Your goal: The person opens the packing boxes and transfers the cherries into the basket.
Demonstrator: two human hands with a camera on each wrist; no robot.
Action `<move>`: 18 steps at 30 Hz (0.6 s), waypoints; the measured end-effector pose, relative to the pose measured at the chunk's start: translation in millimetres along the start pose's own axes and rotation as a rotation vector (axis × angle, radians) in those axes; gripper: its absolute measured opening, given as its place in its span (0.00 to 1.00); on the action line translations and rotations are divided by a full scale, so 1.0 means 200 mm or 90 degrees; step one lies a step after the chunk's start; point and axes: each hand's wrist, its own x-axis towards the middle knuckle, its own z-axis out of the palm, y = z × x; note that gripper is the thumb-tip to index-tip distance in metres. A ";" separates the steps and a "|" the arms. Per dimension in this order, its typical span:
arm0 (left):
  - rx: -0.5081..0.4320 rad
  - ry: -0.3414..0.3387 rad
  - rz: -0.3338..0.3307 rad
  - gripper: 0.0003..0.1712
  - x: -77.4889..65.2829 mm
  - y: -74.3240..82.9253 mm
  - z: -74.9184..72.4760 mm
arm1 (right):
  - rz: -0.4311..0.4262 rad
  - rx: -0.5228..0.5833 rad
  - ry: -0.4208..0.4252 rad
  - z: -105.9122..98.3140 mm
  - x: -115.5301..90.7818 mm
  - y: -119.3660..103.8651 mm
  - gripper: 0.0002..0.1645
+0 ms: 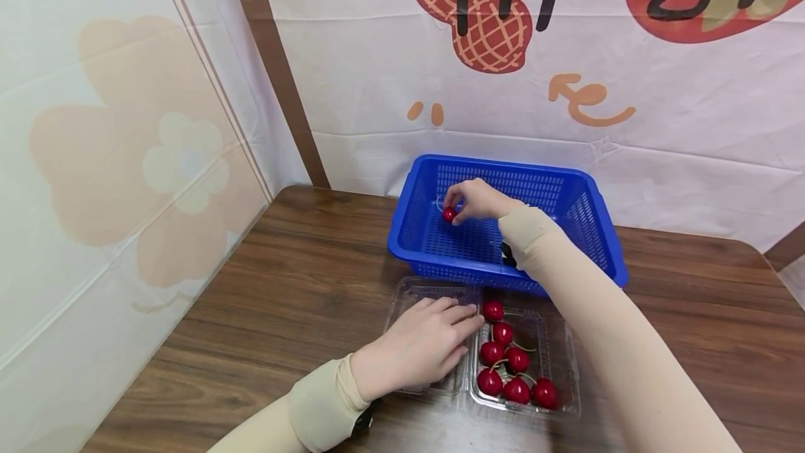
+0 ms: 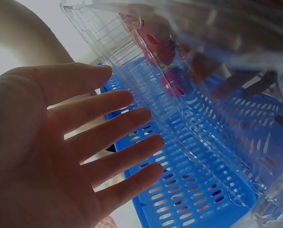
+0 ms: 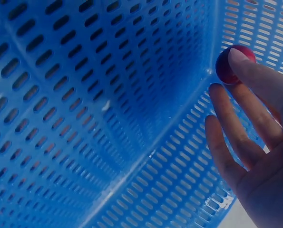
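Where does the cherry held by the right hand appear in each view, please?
Head: the cherry is near the centre, slightly right, at the fingertips of the right hand.
Left wrist: I cannot make it out there.
Right wrist: upper right, under the thumb.
Shared landmark: the blue basket, visible in all three views.

- Head: high at six o'clock, facing down toward twelve, farthest back.
- Left wrist: close, past the left hand (image 2: 51,159).
- Right wrist: close, into the blue plastic basket (image 1: 440,261).
- All three share that basket.
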 end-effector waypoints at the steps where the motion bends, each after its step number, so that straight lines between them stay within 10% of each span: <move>1: -0.001 0.000 0.000 0.25 0.00 0.00 0.00 | 0.003 0.000 -0.003 0.00 0.00 0.00 0.19; 18: 0.004 -0.004 -0.012 0.23 -0.01 -0.01 0.00 | 0.017 -0.021 -0.033 0.04 0.07 -0.04 0.18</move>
